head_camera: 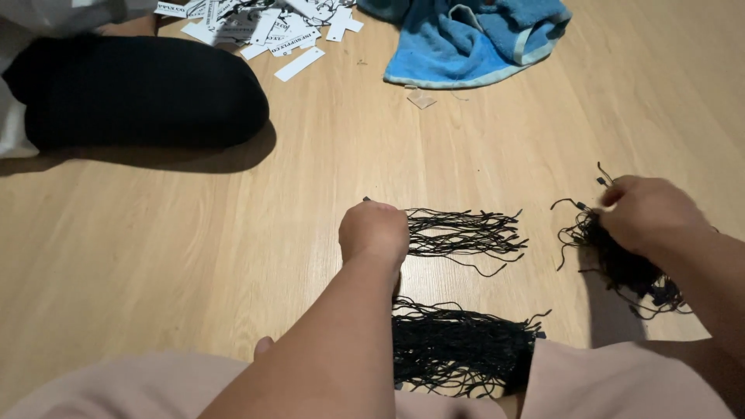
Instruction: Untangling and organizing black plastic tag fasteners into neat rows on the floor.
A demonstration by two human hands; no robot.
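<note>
Hands (374, 231) (648, 213) on black string bundles (462, 233) (621, 260)

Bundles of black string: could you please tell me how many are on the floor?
3: one under the left hand, one under the right hand, one densest bundle nearest the lap, partly hidden.

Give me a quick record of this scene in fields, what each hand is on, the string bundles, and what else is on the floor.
surface: wooden floor
left hand: closed on the end of a small fan of black strings
right hand: pinching into a tangled string pile
nearest bundle: thick black string bundle by the person's lap
far left: another person's dark-clad knee
top: white paper tags, blue towel
</note>
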